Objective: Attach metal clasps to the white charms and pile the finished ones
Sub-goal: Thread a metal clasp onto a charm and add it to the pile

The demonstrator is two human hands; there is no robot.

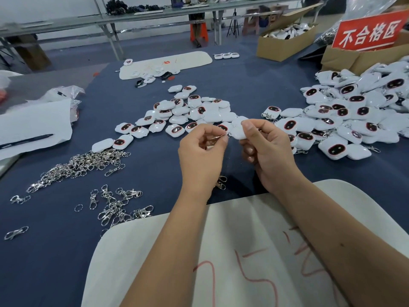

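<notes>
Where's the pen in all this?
The pen lies far left in the head view, on white paper, just beyond the pile of loose metal clasps.

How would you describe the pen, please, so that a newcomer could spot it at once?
Look to the table's left edge, where a white sheet lies. The pen rests along that sheet's near edge. It is the only long, thin, dark thing there, unlike the shiny clasps beside it.

An assembly workshop: beyond the hands (234,149), heaps of white charms (354,111), loose metal clasps (84,165), cardboard boxes (285,43), a red reject-area sign (369,33)
</notes>
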